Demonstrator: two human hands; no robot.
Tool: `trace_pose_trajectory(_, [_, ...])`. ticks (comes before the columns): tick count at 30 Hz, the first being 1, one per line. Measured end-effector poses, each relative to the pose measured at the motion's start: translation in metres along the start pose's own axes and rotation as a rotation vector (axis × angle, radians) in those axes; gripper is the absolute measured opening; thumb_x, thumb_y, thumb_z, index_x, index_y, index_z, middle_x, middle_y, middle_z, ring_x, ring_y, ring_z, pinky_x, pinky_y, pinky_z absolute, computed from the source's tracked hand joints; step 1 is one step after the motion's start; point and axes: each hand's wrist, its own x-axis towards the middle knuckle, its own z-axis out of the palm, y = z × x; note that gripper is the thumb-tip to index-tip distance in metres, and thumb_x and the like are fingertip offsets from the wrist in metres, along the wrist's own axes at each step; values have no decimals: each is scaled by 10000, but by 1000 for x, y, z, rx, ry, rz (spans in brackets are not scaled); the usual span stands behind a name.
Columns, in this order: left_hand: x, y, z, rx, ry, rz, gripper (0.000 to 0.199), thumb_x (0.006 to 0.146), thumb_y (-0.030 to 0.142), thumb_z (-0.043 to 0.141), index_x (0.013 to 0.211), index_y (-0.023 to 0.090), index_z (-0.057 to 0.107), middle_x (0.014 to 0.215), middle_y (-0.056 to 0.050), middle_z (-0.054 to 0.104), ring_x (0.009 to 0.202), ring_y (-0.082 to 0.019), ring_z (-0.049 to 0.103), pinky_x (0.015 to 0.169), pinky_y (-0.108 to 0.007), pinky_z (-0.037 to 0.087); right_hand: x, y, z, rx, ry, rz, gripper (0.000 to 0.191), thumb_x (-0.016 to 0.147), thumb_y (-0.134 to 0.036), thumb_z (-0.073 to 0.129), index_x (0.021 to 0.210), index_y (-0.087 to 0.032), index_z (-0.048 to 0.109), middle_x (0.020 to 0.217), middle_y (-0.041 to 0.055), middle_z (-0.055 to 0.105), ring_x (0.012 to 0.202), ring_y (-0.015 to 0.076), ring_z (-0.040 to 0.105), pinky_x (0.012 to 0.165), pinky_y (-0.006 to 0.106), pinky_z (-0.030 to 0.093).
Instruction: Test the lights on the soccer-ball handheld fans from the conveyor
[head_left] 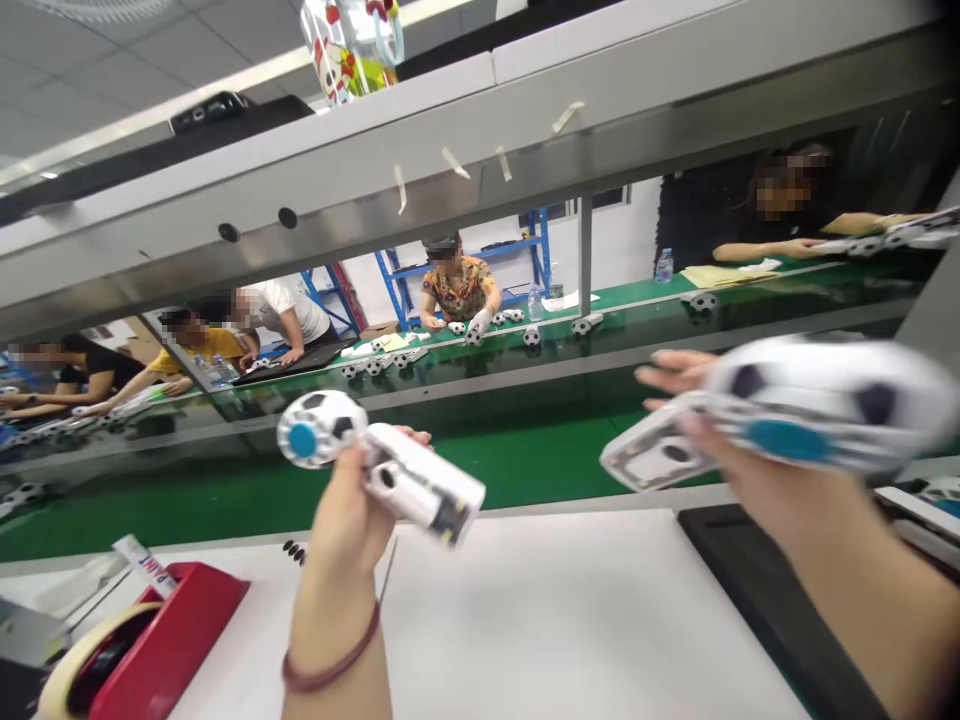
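My left hand [358, 515] is closed around a white handheld device [420, 480] with a football-patterned round head. A blue disc sits in that head, and the handle's end shows a dark recessed part. My right hand [731, 445] grips a similar white, football-patterned device [832, 400], larger in view and smeared by motion. Its handle points left, and a blue oval shows on its side. Some fingers of the right hand stick out behind the handle. Both devices are held up in the air, above the near edge of the green conveyor belt [525, 450].
A red tape dispenser [176, 640] and a paint marker [142, 565] stand at left on the white worktop [540, 610]. A black mat [765, 570] lies at right. A grey shelf beam [480, 130] crosses above. Several people work beyond the belt, among similar devices [375, 368].
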Motion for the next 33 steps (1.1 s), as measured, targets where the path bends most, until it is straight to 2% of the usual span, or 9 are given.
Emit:
trace_pose_trajectory(5, [59, -99, -15, 195, 161, -176, 352, 619, 417, 712, 729, 149, 512, 505, 67, 450, 374, -36, 371, 321, -127, 265, 12, 67, 31, -379, -185, 320, 323, 655, -475, 645, 720, -159, 664, 732, 87, 671, 702, 256, 629, 555, 284, 470])
trace_pose_trajectory(7, [65, -121, -24, 226, 139, -222, 355, 620, 417, 713, 672, 145, 490, 435, 95, 350, 331, -26, 285, 299, -131, 197, 14, 91, 31, -406, -171, 346, 321, 671, -467, 629, 711, -150, 662, 694, 85, 667, 659, 243, 626, 541, 275, 463])
trace_pose_trajectory(10, [69, -128, -34, 279, 118, -244, 309, 629, 349, 725, 684, 123, 522, 434, 77, 376, 338, -42, 335, 318, -155, 294, 17, 114, 25, -396, -109, 434, 366, 692, -472, 608, 810, -129, 658, 663, 80, 652, 572, 215, 609, 543, 284, 475])
trace_pose_trajectory(14, [74, -125, -33, 287, 156, -159, 330, 712, 207, 652, 1002, 141, 509, 867, -72, 600, 643, -117, 607, 623, -247, 514, 22, 130, 20, -187, -3, 407, 779, 663, -410, 642, 1338, -203, 315, 1143, 115, 560, 694, 192, 640, 616, 299, 518])
trace_pose_trajectory(16, [74, -124, -29, 300, 165, -108, 404, 741, 172, 609, 1119, 174, 466, 1150, -120, 530, 916, -160, 606, 808, -280, 485, 23, 131, 20, -83, 51, 351, 869, 676, -388, 623, 1394, -246, 153, 1293, 135, 424, 816, 201, 639, 660, 303, 522])
trace_pose_trajectory(18, [71, -121, -22, 344, 146, -68, 396, 736, 154, 607, 1118, 167, 502, 1243, -132, 483, 1089, -202, 527, 931, -308, 408, 22, 126, 22, -46, 68, 279, 797, 709, -371, 580, 1384, -257, 170, 1310, 131, 395, 907, 213, 617, 673, 294, 514])
trace_pose_trajectory(24, [41, -73, 13, 493, -21, 88, 235, 723, 213, 617, 954, 177, 643, 1117, -88, 598, 1102, -232, 510, 1009, -341, 313, 9, 114, 37, -51, -185, 248, 509, 740, -330, 536, 1229, -244, 424, 1146, 82, 532, 873, 198, 599, 724, 302, 474])
trace_pose_trajectory(28, [-17, -17, 38, 523, -76, 311, 227, 755, 336, 588, 938, 219, 656, 1061, -52, 631, 1051, -230, 540, 957, -335, 388, 3, 128, 40, 83, -352, 394, 298, 670, -305, 610, 953, -212, 615, 927, 46, 625, 842, 197, 605, 834, 328, 431])
trace_pose_trajectory(33, [-101, 14, 6, 106, 9, 222, 251, 617, 442, 653, 860, 395, 609, 758, 42, 672, 938, -291, 590, 716, -423, 540, 4, 146, 27, 156, -285, 577, 343, 679, -386, 607, 959, -188, 608, 872, 73, 655, 849, 219, 635, 759, 332, 470])
